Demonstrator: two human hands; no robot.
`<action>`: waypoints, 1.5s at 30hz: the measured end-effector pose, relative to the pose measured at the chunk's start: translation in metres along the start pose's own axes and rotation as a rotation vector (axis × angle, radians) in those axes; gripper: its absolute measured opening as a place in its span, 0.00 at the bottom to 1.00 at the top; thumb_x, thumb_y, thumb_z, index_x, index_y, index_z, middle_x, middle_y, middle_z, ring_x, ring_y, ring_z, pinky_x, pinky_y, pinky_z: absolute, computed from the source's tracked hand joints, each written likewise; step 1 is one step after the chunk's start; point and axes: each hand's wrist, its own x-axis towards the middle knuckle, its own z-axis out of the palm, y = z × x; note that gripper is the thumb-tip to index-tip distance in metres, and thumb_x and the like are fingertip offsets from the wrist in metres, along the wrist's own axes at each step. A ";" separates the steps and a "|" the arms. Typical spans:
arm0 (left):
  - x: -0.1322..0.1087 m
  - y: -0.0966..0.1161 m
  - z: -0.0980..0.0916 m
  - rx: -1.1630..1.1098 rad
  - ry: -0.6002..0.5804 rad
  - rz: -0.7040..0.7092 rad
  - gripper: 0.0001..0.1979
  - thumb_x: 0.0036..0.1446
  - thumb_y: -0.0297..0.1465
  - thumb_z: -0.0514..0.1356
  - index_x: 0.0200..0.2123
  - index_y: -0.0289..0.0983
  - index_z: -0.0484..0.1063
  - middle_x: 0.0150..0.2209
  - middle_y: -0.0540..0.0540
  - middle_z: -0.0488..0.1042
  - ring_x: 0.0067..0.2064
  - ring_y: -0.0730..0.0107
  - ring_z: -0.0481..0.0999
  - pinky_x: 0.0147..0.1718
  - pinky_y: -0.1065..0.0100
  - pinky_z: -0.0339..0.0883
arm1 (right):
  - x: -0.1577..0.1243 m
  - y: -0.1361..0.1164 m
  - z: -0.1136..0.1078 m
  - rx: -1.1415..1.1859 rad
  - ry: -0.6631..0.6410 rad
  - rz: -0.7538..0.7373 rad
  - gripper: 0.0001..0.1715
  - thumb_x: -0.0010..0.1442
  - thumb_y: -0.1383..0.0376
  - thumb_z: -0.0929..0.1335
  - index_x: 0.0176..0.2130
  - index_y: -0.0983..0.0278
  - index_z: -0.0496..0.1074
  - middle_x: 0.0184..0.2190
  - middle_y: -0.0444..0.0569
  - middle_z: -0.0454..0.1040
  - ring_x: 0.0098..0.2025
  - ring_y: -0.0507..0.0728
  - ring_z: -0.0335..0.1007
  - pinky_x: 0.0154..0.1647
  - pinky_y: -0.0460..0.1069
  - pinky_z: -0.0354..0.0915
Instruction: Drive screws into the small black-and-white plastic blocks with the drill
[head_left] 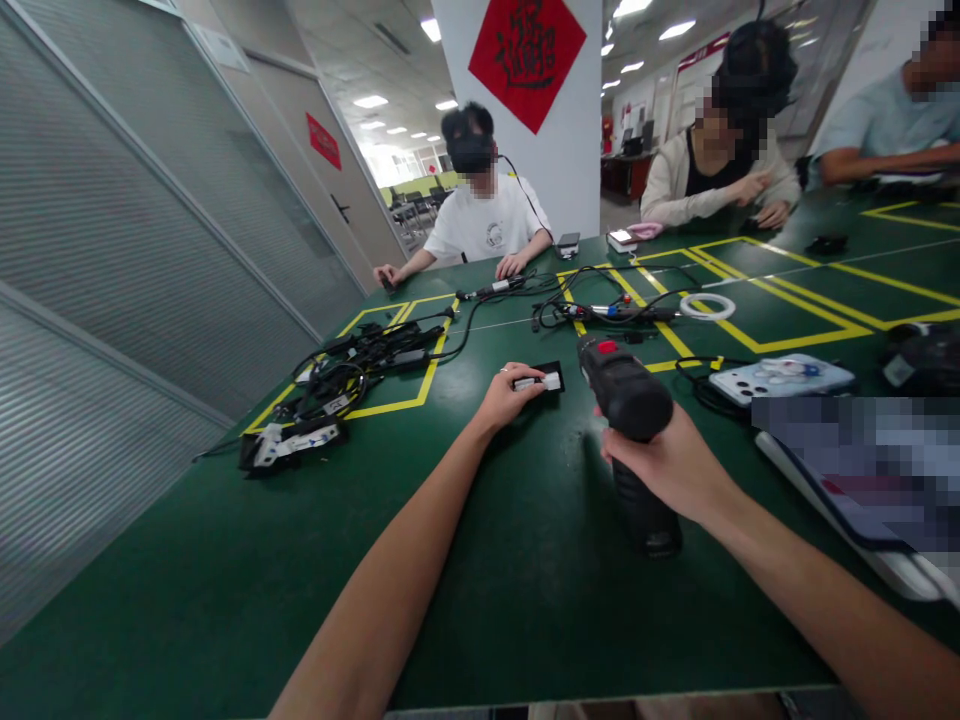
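Black power drill [628,395], gripped in the right hand [675,465] over the green table [480,560].
Its handle is wrapped by that hand's curled fingers (a red switch [607,348] is shown on top); whether its base is rested on the table cannot be told. Just left of the drill, a white piece [553,381] on a small black tray [553,367] is touched by the left hand [508,397], its fingers bent and partly closed; whether the piece is pinched cannot be told. Right of the drill, a phone [814,382] is laid. Beyond the drill, a white ring [707,307] is placed.
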 end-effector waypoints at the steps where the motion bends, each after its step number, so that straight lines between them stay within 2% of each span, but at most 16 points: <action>1: 0.000 0.000 0.000 -0.006 0.001 -0.002 0.12 0.51 0.35 0.62 0.39 0.39 0.77 0.41 0.44 0.73 0.47 0.64 0.70 0.50 0.61 0.61 | -0.001 -0.001 -0.002 0.032 -0.010 0.035 0.24 0.52 0.63 0.66 0.49 0.65 0.67 0.31 0.46 0.74 0.28 0.54 0.70 0.32 0.49 0.65; 3: 0.000 0.000 0.000 -0.016 0.001 -0.005 0.12 0.51 0.35 0.62 0.39 0.39 0.77 0.41 0.45 0.73 0.47 0.64 0.70 0.50 0.61 0.62 | -0.003 -0.003 -0.006 0.054 -0.066 0.102 0.12 0.54 0.62 0.65 0.38 0.65 0.71 0.22 0.44 0.71 0.24 0.53 0.68 0.29 0.48 0.64; 5: 0.000 0.000 0.000 -0.024 0.001 -0.009 0.12 0.51 0.35 0.62 0.39 0.40 0.77 0.41 0.45 0.73 0.47 0.64 0.70 0.50 0.61 0.62 | -0.005 -0.005 -0.009 0.079 -0.121 0.129 0.10 0.55 0.61 0.64 0.32 0.65 0.70 0.19 0.42 0.69 0.23 0.52 0.67 0.28 0.48 0.63; 10: 0.001 -0.002 0.001 -0.040 0.009 -0.018 0.12 0.50 0.36 0.62 0.39 0.39 0.77 0.41 0.44 0.73 0.47 0.64 0.70 0.50 0.61 0.62 | -0.011 -0.012 -0.014 0.158 -0.202 0.144 0.14 0.53 0.61 0.66 0.39 0.65 0.70 0.20 0.42 0.70 0.23 0.52 0.66 0.27 0.47 0.62; 15: 0.002 -0.002 0.001 -0.057 0.012 -0.022 0.11 0.49 0.34 0.62 0.37 0.39 0.77 0.41 0.45 0.74 0.46 0.64 0.71 0.50 0.61 0.63 | -0.017 -0.015 -0.015 0.094 -0.296 0.183 0.11 0.55 0.62 0.64 0.36 0.65 0.71 0.19 0.43 0.70 0.23 0.53 0.67 0.28 0.48 0.62; 21: 0.002 0.003 -0.001 -0.055 0.001 -0.015 0.11 0.50 0.34 0.62 0.37 0.39 0.78 0.40 0.45 0.74 0.46 0.64 0.71 0.50 0.61 0.62 | -0.020 -0.012 -0.010 0.055 -0.324 0.235 0.11 0.56 0.60 0.64 0.35 0.65 0.71 0.19 0.43 0.70 0.23 0.53 0.67 0.26 0.47 0.61; 28: 0.001 0.003 -0.001 -0.052 0.000 -0.010 0.11 0.50 0.32 0.62 0.38 0.39 0.77 0.40 0.45 0.74 0.47 0.64 0.70 0.50 0.61 0.62 | -0.021 -0.007 -0.006 0.058 -0.313 0.263 0.13 0.56 0.58 0.64 0.35 0.65 0.70 0.19 0.43 0.71 0.23 0.53 0.67 0.28 0.48 0.62; 37: 0.001 0.004 -0.001 -0.058 0.001 -0.025 0.11 0.50 0.34 0.62 0.37 0.39 0.77 0.40 0.45 0.74 0.47 0.64 0.71 0.51 0.61 0.62 | -0.024 -0.014 -0.006 0.005 -0.299 0.257 0.12 0.56 0.59 0.64 0.34 0.65 0.70 0.19 0.43 0.70 0.23 0.53 0.67 0.28 0.48 0.62; 41: 0.001 0.004 -0.001 -0.053 -0.008 -0.024 0.11 0.50 0.34 0.62 0.38 0.39 0.77 0.41 0.45 0.74 0.47 0.64 0.70 0.51 0.61 0.62 | -0.025 -0.016 -0.005 0.002 -0.274 0.247 0.11 0.54 0.61 0.65 0.38 0.64 0.70 0.20 0.42 0.69 0.23 0.53 0.67 0.25 0.47 0.63; 45: 0.002 0.004 -0.003 -0.045 -0.022 -0.016 0.12 0.50 0.36 0.63 0.38 0.39 0.77 0.40 0.45 0.74 0.47 0.64 0.70 0.50 0.61 0.62 | -0.027 -0.013 -0.003 -0.033 -0.253 0.202 0.18 0.53 0.62 0.65 0.45 0.63 0.70 0.23 0.43 0.71 0.22 0.52 0.66 0.21 0.46 0.62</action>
